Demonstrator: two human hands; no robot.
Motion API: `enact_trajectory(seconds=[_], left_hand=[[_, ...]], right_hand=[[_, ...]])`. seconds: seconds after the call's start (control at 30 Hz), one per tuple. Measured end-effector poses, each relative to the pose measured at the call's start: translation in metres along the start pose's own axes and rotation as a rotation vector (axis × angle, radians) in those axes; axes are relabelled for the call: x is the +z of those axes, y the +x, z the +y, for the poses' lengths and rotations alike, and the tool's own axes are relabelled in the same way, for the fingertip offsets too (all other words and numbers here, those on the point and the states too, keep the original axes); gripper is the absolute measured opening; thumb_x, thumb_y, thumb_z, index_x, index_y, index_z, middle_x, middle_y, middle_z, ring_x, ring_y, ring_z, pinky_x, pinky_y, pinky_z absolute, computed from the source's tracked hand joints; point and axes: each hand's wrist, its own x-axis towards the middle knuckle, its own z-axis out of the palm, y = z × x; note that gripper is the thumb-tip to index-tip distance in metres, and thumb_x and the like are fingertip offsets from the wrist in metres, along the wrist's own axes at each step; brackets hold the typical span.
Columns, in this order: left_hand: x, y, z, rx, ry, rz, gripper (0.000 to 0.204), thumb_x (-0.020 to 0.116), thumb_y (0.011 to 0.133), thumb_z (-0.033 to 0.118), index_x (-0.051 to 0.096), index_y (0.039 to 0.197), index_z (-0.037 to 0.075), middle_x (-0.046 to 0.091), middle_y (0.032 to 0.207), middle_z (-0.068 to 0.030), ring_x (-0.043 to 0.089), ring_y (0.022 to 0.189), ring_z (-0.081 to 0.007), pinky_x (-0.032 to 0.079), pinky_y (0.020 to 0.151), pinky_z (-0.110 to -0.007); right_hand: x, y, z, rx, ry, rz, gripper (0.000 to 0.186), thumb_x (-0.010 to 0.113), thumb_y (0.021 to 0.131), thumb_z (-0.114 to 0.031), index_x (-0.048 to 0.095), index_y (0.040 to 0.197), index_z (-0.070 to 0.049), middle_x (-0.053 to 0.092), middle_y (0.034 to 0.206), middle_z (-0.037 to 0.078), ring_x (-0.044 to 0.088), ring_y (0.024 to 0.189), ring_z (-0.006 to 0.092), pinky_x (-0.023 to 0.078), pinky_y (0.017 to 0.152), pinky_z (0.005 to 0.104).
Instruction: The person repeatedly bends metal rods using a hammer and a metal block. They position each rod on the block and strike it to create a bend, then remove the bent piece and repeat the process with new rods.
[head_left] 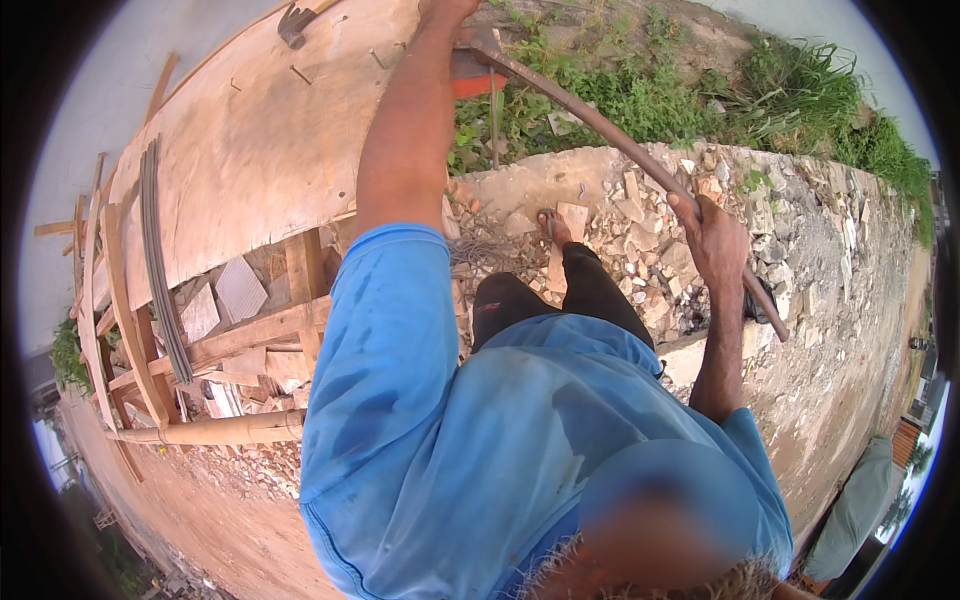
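Note:
My right hand (pixel 712 240) is closed around a long brown metal bar (pixel 600 122), a short way above its lower end. The bar slants up and left to the edge of the wooden work board (pixel 250 140). Stretched over that board, my left arm ends at the top of the picture, where my left hand (pixel 448 8) is partly cut off near the bar's upper end. Its fingers are hidden, so I cannot make out what it holds. Several metal pegs, one a thick peg (pixel 300 75), stick up from the board. A hammer (pixel 293 25) lies at its far edge.
A bundle of thin grey rods (pixel 162 260) hangs over the board's near side. Timber framing (pixel 200 430) supports it. Broken rubble (pixel 640 240) covers the ground around my feet. Green weeds (pixel 630 90) grow beyond a low concrete edge. Something orange-red (pixel 480 86) shows beside the board.

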Motion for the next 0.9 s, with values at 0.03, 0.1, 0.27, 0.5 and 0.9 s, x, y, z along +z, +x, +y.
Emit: enact_trajectory(seconds=[0.03, 0.1, 0.27, 0.5, 0.9], left_hand=[[-0.002, 0.000, 0.003, -0.003, 0.002, 0.017, 0.050, 0.067, 0.087, 0.047, 0.072, 0.099, -0.001, 0.070, 0.103, -0.0247, 0.067, 0.101, -0.0397, 0.053, 0.086, -0.048], [-0.006, -0.001, 0.006, 0.010, 0.038, -0.020, 0.052, 0.067, 0.087, 0.048, 0.072, 0.099, -0.001, 0.070, 0.102, -0.0254, 0.067, 0.101, -0.0395, 0.053, 0.085, -0.048], [0.000, 0.001, 0.000, -0.050, -0.072, 0.000, 0.050, 0.065, 0.090, 0.048, 0.071, 0.102, 0.000, 0.071, 0.098, -0.0231, 0.067, 0.096, -0.0381, 0.053, 0.082, -0.047], [0.017, 0.010, -0.022, 0.168, 0.207, 0.091, 0.056, 0.058, 0.090, 0.062, 0.077, 0.103, 0.011, 0.074, 0.095, -0.0161, 0.069, 0.093, -0.0351, 0.053, 0.085, -0.046], [-0.002, 0.003, -0.022, 0.030, -0.005, -0.209, 0.045, 0.062, 0.091, 0.055, 0.078, 0.107, 0.017, 0.074, 0.106, -0.0133, 0.068, 0.102, -0.0326, 0.054, 0.090, -0.051]], right_hand=[[-0.001, -0.001, -0.003, -0.001, 0.002, 0.007, 0.069, 0.049, 0.092, -0.070, 0.063, 0.075, -0.004, 0.061, 0.058, 0.016, 0.064, 0.058, 0.0379, 0.047, 0.056, 0.0486], [-0.004, -0.009, -0.009, 0.031, 0.019, 0.004, 0.067, 0.049, 0.093, -0.068, 0.063, 0.076, -0.004, 0.061, 0.058, 0.017, 0.064, 0.058, 0.0380, 0.048, 0.056, 0.0486], [0.002, -0.053, -0.030, 0.083, 0.066, -0.022, 0.061, 0.051, 0.095, -0.063, 0.060, 0.077, -0.005, 0.060, 0.057, 0.017, 0.064, 0.058, 0.0385, 0.047, 0.055, 0.0489], [-0.011, -0.033, -0.016, 0.011, 0.069, -0.066, 0.043, 0.066, 0.090, -0.048, 0.057, 0.082, -0.006, 0.062, 0.060, 0.017, 0.064, 0.059, 0.0384, 0.047, 0.056, 0.0487], [-0.036, 0.130, 0.009, -0.208, 0.614, 0.053, 0.038, 0.075, 0.088, -0.037, 0.067, 0.092, 0.000, 0.053, 0.060, 0.004, 0.051, 0.056, 0.0149, 0.041, 0.054, 0.0359]])
